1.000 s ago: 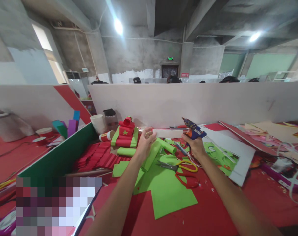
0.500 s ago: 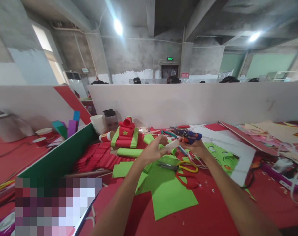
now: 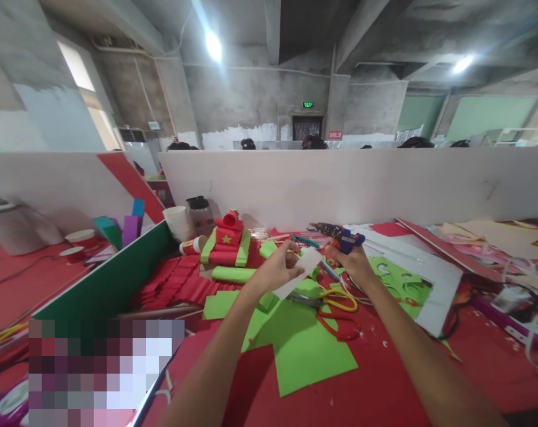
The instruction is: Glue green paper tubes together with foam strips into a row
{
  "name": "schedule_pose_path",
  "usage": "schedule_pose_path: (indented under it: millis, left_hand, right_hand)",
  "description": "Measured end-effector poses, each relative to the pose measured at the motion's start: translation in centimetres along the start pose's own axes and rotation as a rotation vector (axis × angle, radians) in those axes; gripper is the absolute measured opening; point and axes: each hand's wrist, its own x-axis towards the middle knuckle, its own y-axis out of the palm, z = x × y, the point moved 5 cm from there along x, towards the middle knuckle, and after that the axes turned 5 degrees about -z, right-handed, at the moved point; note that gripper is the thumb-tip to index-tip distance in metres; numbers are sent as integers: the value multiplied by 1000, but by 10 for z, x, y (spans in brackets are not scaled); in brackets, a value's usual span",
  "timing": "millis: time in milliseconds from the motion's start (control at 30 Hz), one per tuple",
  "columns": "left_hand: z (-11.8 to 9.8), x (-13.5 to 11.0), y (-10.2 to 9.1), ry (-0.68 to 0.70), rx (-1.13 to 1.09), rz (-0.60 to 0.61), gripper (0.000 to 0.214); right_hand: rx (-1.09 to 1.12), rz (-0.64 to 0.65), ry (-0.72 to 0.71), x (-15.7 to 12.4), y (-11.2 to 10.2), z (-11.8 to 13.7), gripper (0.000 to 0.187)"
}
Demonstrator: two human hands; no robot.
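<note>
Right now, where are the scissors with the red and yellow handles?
In the head view, the scissors lie right of centre, blades over the green sheet, just below and right of the white strip in the left hand.

From here I count one left hand (image 3: 278, 268), one right hand (image 3: 352, 261), one glue gun (image 3: 343, 238), one white strip (image 3: 301, 275) and one pair of scissors (image 3: 317, 302). I also see one black-lidded bottle (image 3: 201, 217), one star (image 3: 226, 239), two lit lamps (image 3: 213, 46) and one green sign (image 3: 308, 105).
</note>
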Motion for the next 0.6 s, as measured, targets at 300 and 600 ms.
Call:
schedule_pose_path:
  millis: [300, 600]
  left_hand:
    - [13, 7, -25, -118, -426, -298, 52]
    - [32, 9, -19, -237, -572, -305, 57]
  right_hand:
    - [393, -86, 109, 11, -7, -16, 46]
    - [124, 86, 117, -6, 15, -9, 46]
